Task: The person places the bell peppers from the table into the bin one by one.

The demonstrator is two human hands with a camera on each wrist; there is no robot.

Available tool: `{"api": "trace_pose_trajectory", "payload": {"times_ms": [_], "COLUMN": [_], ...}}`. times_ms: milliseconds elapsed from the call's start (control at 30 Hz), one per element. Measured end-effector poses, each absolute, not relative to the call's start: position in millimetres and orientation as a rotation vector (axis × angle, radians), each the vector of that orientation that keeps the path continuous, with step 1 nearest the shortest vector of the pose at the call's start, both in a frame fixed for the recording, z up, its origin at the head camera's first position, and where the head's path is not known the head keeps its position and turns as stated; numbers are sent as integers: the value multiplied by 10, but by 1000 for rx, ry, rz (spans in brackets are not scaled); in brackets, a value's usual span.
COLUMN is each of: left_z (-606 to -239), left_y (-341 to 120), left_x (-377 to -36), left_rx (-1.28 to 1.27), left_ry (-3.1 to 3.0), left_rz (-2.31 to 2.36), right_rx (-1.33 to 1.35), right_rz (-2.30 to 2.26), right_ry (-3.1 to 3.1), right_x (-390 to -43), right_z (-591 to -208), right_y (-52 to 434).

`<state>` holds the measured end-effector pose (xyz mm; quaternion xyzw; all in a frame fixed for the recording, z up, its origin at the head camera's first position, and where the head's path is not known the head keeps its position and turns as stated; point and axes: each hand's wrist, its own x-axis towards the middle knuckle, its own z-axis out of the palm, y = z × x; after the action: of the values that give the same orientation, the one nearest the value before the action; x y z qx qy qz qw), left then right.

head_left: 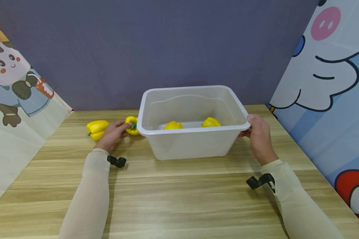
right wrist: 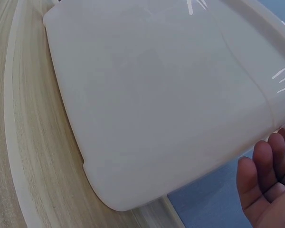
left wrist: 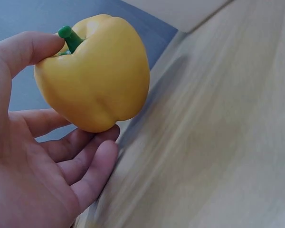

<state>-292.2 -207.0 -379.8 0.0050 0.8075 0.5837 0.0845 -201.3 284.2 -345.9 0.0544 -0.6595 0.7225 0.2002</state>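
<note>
1. Gripping a yellow bell pepper [left wrist: 95,71], the left hand [head_left: 112,134] curls thumb and fingers [left wrist: 85,166] round it by the green stem; pepper sits just left of the white plastic bin [head_left: 191,146], probably held for a lift.
2. Right hand [head_left: 258,136] holds the bin's right rim, thumb on top, fingers under the lip, likely steadying it.
3. Two more yellow peppers [head_left: 173,125] [head_left: 210,122] lie inside the bin; another pepper [head_left: 97,129] lies just beyond the left knuckles.
4. Pale wood-grain surface [head_left: 179,199]; purple back wall [head_left: 137,49]; cartoon panels on both sides.
</note>
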Motion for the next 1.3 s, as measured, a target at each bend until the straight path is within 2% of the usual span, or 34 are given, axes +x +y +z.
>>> {"api": "trace_pose_trajectory", "payload": {"times_ms": [467,1300], "left_z": [-3814,-3779], "left_y": [-2053,-2046], "left_x": [-2914,-2928], "left_rx": [95,26], "left_ry": [2193,2130], "left_rz": [1940,1996], "right_rx": [157,165], "right_rz": [1993,1974], "right_ry": [-1848,-1869], "right_x": [-2042,-2047], "right_z": [-3487,-3509], "right_y": [2863,2879]}}
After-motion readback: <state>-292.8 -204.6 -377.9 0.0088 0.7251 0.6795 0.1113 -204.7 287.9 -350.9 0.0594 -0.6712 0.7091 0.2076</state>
